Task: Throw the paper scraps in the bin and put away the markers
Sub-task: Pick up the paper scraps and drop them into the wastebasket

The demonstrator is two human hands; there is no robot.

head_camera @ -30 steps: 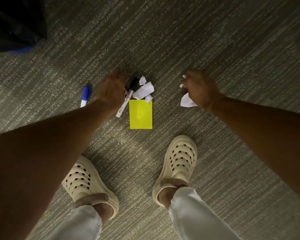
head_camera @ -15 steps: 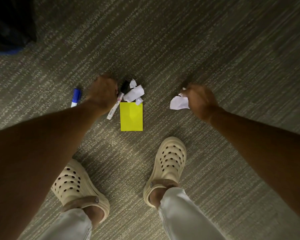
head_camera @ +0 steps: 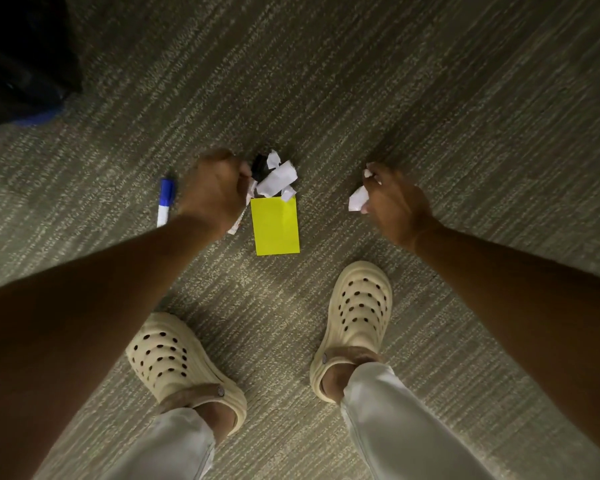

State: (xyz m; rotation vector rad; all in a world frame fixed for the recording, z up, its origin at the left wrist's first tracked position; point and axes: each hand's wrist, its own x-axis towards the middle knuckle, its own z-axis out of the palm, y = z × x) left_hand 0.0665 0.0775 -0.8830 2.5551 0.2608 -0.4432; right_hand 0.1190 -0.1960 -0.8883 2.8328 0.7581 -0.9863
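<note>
1. We look straight down at a grey carpet (head_camera: 361, 81), with two bare arms reaching into the middle of the frame and two cream clogs (head_camera: 357, 313) below.
2. Our right hand (head_camera: 395, 202), right of centre, is closed around white scraps (head_camera: 356, 201); bits of paper poke out above and below the fingers. Half a second ago a larger piece was still showing beside this hand, so it has now been gathered in.
3. Our left hand (head_camera: 215, 188), left of centre, is curled, knuckles up, over a marker (head_camera: 238, 223) whose white end sticks out below it. We cannot tell whether the fingers grip it or only touch it. A second ago more of this marker was showing.
4. A loose pile (head_camera: 278, 176) of white scraps lies on the carpet just right of the left hand, touching the top edge of a yellow note (head_camera: 276, 225).
5. A blue marker (head_camera: 165, 200) lies alone at left of centre, near the left wrist.
6. A dark object (head_camera: 18, 57) fills the upper left corner; it may be the bin, but we cannot be sure.
7. We judge the task is early: one handful collected, the pile, note and both markers not yet cleared.
</note>
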